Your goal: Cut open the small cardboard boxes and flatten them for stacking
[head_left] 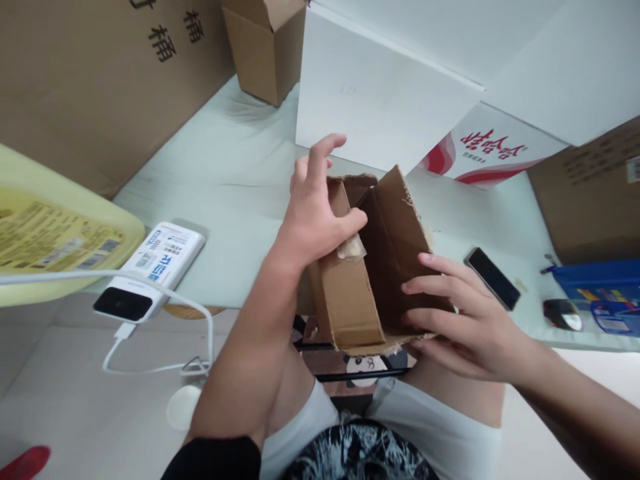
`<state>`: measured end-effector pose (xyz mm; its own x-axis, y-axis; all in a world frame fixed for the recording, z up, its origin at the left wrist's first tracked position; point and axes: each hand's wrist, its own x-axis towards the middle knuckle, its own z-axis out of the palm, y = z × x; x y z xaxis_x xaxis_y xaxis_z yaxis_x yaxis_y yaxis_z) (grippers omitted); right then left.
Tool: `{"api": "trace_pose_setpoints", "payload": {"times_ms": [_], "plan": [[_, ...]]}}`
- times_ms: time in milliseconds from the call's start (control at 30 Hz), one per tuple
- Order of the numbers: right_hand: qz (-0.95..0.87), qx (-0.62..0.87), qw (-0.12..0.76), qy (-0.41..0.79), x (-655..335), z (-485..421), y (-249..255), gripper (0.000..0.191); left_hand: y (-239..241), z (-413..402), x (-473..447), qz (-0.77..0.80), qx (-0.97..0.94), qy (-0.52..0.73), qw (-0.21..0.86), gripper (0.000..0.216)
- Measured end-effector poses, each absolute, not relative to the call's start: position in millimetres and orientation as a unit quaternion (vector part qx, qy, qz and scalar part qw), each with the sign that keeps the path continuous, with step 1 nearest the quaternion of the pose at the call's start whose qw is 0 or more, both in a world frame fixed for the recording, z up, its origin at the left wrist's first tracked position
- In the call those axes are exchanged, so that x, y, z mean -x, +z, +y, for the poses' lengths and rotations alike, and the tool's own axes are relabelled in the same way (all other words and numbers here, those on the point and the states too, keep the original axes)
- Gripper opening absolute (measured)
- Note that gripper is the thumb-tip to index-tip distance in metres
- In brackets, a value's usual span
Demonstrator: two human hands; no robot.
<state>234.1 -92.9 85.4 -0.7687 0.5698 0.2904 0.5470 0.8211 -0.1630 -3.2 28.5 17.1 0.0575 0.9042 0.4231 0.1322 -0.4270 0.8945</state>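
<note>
A small open cardboard box point(350, 303) is tilted over the table's front edge, between my hands, its opening facing up towards me. My left hand point(317, 217) is at its left side; the thumb lies on the upper edge beside a crumpled piece of clear tape point(353, 248), and the index finger is raised and bent. At the right side, my right hand point(463, 313) grips the wall, with some fingertips over the rim and inside. The rims look torn and rough. The inside is shadowed, and no contents can be made out.
A white power bank point(165, 257) with a cable lies left, by a yellow jug point(65, 227). Large white boxes point(380, 87) and a brown carton point(270, 53) stand behind. Rightward are a black phone point(493, 277), a mouse point(563, 313) and a blue pouch point(600, 280).
</note>
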Motion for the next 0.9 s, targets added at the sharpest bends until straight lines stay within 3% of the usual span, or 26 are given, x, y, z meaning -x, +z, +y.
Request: {"api": "trace_pose_setpoints", "payload": {"times_ms": [167, 333, 400, 567, 633, 767, 900], "plan": [[-0.918, 0.339, 0.204, -0.003, -236, -94, 75, 0.018, 9, 40, 22, 0.333, -0.571, 0.572, 0.485, 0.058], [-0.834, 0.443, 0.329, 0.01, -229, -97, 49, 0.065, 4, 41, 20, 0.36, -0.554, 0.579, 0.478, 0.038], [-0.831, 0.444, 0.328, 0.064, -227, -97, 41, 0.074, 3, 39, 17, 0.369, -0.557, 0.576, 0.472, 0.036], [-0.883, 0.385, 0.241, 0.122, -226, -98, 35, 0.06, 1, 41, 12, 0.362, -0.64, 0.539, 0.411, 0.04], [-0.889, 0.371, 0.235, 0.131, -226, -100, 33, 0.058, 0, 42, 11, 0.362, -0.673, 0.514, 0.391, 0.031], [-0.879, 0.38, 0.249, 0.143, -230, -107, 23, 0.055, 0, 44, 9, 0.379, -0.69, 0.474, 0.393, 0.022], [-0.817, 0.435, 0.34, 0.168, -241, -116, 5, 0.057, -3, 50, 18, 0.392, -0.659, 0.505, 0.397, 0.023]]}}
